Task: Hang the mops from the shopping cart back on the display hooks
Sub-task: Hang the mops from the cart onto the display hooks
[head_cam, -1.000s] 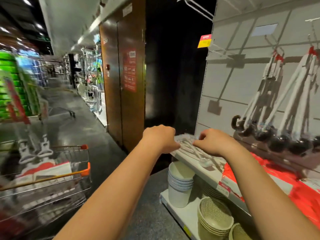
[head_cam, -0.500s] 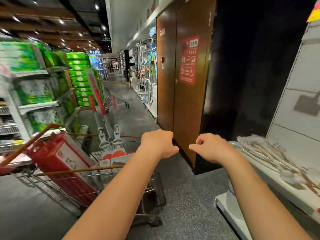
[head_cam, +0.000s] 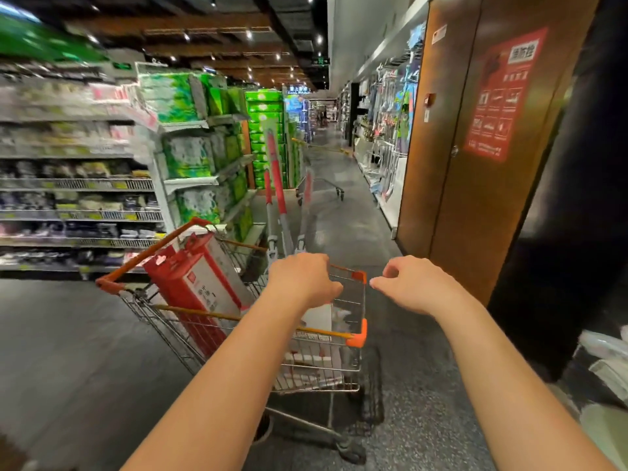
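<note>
A wire shopping cart [head_cam: 356, 338] with orange corners stands in the aisle right in front of me. Several mops [head_cam: 279, 202] with red and grey handles stand upright in it, leaning against its far side. My left hand [head_cam: 302, 282] hovers over the cart just in front of the mop handles' lower ends, fingers loosely curled, holding nothing that I can see. My right hand [head_cam: 413, 285] floats to the right of the cart's corner, fingers loosely curled and empty. The display hooks are out of view.
A red and white box [head_cam: 195, 280] leans inside the cart's left half. Stocked shelves [head_cam: 78, 185] line the left side. A brown door [head_cam: 475, 158] with a red notice stands on the right. A second cart [head_cam: 326, 188] stands farther down the aisle. A shelf edge [head_cam: 605, 362] shows at bottom right.
My view has swung left, away from the hook wall and shelf, onto the cart. Both hands kept their loosely curled pose and now hang over the cart's near-right corner.
</note>
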Motion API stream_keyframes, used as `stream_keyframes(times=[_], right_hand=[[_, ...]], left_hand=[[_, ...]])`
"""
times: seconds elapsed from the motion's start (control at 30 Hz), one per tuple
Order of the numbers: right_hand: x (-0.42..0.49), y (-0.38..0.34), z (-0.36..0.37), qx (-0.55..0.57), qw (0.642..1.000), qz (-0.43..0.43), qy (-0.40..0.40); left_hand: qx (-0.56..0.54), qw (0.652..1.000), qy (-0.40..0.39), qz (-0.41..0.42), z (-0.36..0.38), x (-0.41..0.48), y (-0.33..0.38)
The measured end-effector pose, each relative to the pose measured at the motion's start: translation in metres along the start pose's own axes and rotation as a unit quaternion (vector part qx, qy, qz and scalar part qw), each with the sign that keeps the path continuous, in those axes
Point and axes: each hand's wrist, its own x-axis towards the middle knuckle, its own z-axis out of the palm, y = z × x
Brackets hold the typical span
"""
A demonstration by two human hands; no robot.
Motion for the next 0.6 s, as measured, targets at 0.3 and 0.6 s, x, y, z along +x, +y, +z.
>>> stream_keyframes(times=[0.3,0.6], right_hand=[[0.082,0.029,-0.008,-0.017,0.995,-0.1,-0.02],[0.157,0.014,0.011,-0.047,0.986,-0.153,-0.055]], left_hand=[[-0.018,0.994,0.013,-0.105,0.006,0.045,0.025],[-0.03,0.987,0.01,-0.16,0.02,0.1,0.007]])
